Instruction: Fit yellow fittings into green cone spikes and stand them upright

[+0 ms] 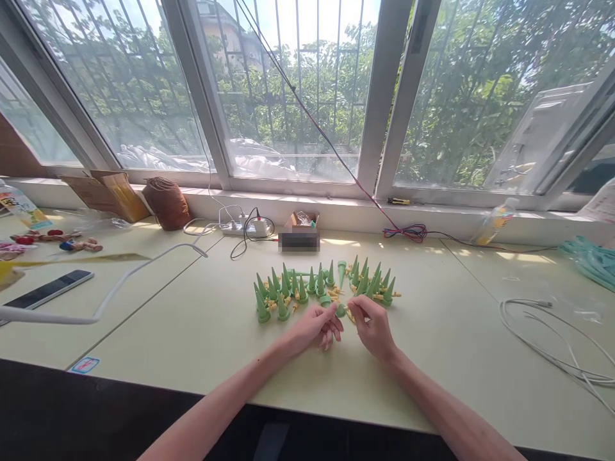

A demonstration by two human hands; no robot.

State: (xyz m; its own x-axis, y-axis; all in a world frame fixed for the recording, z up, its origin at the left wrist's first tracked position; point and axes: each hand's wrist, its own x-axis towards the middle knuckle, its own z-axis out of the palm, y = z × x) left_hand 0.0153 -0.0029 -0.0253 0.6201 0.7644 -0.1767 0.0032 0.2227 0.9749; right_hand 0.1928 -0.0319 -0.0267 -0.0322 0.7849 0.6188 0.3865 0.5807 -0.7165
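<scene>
Green is shown by the small cone (pixel 340 310), taken here as the landmark, which is found low between the two hands above the pale table (pixel 192 346). To its left, the thumb of the left hand (pixel 321 326) is brought so near that contact is suggested, while the other fingers are loosely curled; whether the cone is gripped by them cannot be told. To its right, the thumb and forefinger of the right hand (pixel 372 325) are brought together at the tips, a slight gap being left to the cone; whether anything is pinched there cannot be made out. The left hand is thus judged the nearer. The cone's long axis is not clearly shown, its body being foreshortened. A yellow piece (pixel 351 317) is seen just right of the cone, below the right fingertips. Beyond the cone, upright green cones are massed in a left group (pixel 282 314) and a right group (pixel 364 282). Orange-marked labels are carried by a bottle (pixel 29 208) far left of the cone and another bottle (pixel 497 221) far right; no wording can be read on either. Nearer the person and left of the cone, a blue-edged sticker (pixel 85 365) is marked in red, illegibly.
</scene>
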